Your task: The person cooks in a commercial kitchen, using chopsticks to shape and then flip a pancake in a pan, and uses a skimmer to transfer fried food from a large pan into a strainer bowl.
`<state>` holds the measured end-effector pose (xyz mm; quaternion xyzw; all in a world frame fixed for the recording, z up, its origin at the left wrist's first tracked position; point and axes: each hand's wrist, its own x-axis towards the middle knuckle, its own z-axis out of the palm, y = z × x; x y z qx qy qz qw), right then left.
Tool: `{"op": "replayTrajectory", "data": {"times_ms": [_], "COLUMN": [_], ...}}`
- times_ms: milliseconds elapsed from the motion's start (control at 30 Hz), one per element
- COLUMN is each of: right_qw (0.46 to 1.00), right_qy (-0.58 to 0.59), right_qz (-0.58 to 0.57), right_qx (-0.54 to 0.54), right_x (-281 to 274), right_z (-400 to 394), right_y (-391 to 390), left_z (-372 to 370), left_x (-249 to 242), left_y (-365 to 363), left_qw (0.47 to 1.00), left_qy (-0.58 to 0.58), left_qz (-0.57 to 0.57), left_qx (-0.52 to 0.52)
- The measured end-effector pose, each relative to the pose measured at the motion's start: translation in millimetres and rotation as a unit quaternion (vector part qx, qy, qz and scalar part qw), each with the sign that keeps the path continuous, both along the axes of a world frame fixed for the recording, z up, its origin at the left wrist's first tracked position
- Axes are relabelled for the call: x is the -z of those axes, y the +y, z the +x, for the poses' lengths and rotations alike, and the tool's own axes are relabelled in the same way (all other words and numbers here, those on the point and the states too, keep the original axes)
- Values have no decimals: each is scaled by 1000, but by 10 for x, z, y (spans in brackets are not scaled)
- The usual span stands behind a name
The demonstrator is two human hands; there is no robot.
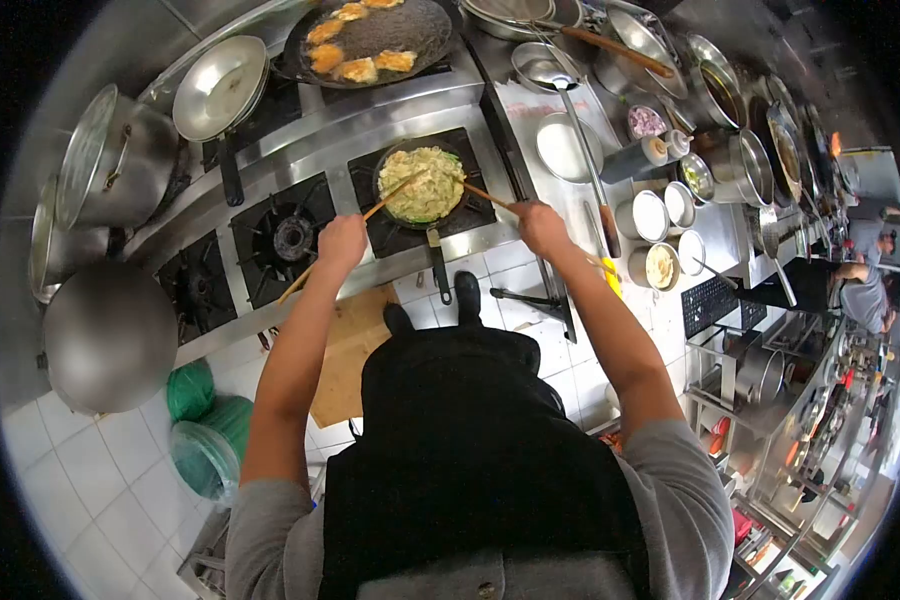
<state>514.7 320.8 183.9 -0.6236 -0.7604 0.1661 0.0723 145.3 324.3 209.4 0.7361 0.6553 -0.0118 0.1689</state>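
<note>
A frying pan (434,226) filled with pale, creamy food (422,182) with green bits sits on a front burner, its dark handle pointing toward me. My left hand (342,243) is closed round a wooden stick (298,284) whose tip reaches the food from the left. From the right, a second wooden stick (485,195) touches the food near the pan's rim, and my right hand (543,229) is wrapped round it. Neither hand touches the pan.
Behind is a griddle pan (390,30) with browned pieces. An empty skillet (210,88) and a large pot (130,160) stand left. Right of the stove, a counter holds a white plate (568,147), bottles (638,158) and small containers (650,216). Two people work far right.
</note>
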Motion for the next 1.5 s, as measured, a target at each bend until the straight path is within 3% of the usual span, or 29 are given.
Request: {"op": "replayTrajectory", "data": {"times_ms": [100,133,267,433,633,833,1067,1167,1333,1500], "right_qw": [1000,998,999,998,998,998,997,997,997,999], "right_qy": [-5,-31,47,9,29,22,72,75,-1,37], "right_qz": [-6,-56,20,-11,-6,-13,9,7,-62,-3], "right_qx": [-8,7,19,58,54,58,-6,-17,35,-12], "right_x": [-191,-429,-233,-58,-199,-61,-298,-23,-67,-112], "right_z": [126,63,-76,-158,-165,-237,-452,-647,-547,-603], "right_y": [-46,-30,149,137,75,187,163,248,281,192], "left_z": [-70,-73,88,82,81,-45,-322,-358,-366,-281], "left_x": [-30,-92,-200,191,-70,187,-310,-195,-3,-209], "left_y": [-26,-50,-15,184,53,112,-233,-182,-160,-222], "left_qw": [1000,1000,999,999,999,999,998,998,997,997], "left_qy": [-2,-5,-22,14,-18,8,13,44,34,25], "left_qz": [9,1,25,33,5,7,22,2,18,-12], "left_qx": [-7,-6,-11,-23,-47,-46,-52,-53,-64,-71]}}
